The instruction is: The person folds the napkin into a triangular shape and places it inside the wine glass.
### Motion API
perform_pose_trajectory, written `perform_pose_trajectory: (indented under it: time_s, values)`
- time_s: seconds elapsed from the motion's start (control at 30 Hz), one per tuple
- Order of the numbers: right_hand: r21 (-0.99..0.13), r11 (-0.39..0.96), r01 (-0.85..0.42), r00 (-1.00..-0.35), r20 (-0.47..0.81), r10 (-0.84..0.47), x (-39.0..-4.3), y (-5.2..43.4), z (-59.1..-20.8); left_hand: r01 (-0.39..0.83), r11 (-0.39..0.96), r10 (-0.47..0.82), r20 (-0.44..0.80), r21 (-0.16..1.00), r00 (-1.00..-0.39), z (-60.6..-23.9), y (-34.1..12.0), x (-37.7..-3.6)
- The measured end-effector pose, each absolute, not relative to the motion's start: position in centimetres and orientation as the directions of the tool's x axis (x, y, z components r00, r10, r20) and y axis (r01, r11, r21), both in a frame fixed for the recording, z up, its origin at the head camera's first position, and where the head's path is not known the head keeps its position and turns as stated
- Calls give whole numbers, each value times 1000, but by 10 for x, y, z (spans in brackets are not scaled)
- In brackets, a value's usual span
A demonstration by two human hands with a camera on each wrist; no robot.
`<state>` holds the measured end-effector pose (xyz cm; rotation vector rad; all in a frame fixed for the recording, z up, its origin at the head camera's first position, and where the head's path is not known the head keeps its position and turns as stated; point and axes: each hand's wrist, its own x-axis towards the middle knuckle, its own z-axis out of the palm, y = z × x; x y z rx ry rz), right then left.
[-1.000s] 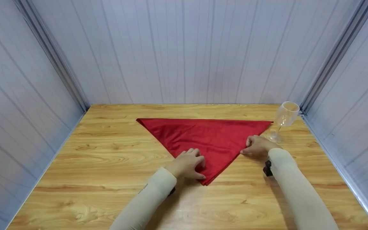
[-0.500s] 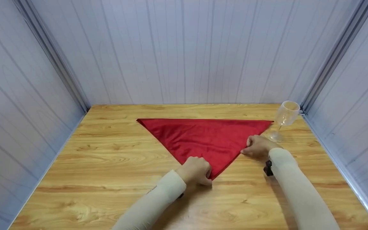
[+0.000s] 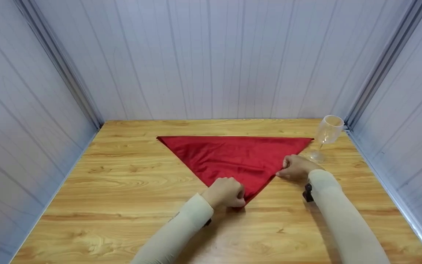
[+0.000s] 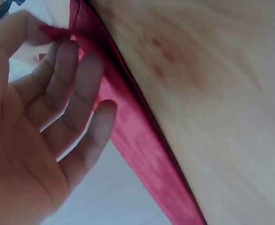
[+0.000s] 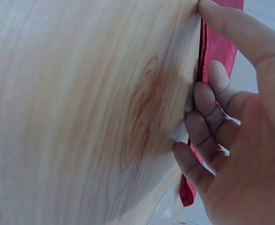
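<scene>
left hand (image 3: 226, 192) is pinching the red napkin (image 3: 233, 156) near tip; right hand (image 3: 296, 168) is pinching its edge, steadying it on the worktop (image 3: 123, 205).

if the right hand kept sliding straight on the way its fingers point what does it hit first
The right hand points left across the red cloth, so likely more cloth, then the left hand; depth is unclear.

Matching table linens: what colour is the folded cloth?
Plain red cloth, clearest in the head view.

The left hand (image 3: 226, 192) covers the near tip of the red triangular cloth (image 3: 233, 157); the right wrist view blurs the wooden table (image 5: 81, 117).
</scene>
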<state>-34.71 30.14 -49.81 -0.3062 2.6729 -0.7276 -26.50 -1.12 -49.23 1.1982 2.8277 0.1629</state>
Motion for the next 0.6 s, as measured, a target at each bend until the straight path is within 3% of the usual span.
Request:
perform_pose_trajectory:
  time_s: [0.2,0.37,0.47,0.6]
  values:
    - [-521,849,-94,-908,-304,-287,-346,300,-498,710,693,721,-84,128,-688,-499,-10,-263]
    - [-591,805,-59,-903,-313,-296,-348,302,-497,658,731,682,-169,184,-711,-498,-10,-262]
    - [-599,791,-126,-921,-226,-318,-349,304,-498,637,745,667,-194,199,-719,-499,-10,-262]
    - [-502,836,-222,-938,-125,-324,-352,307,-501,629,749,663,-214,210,-718,-500,-10,-262]
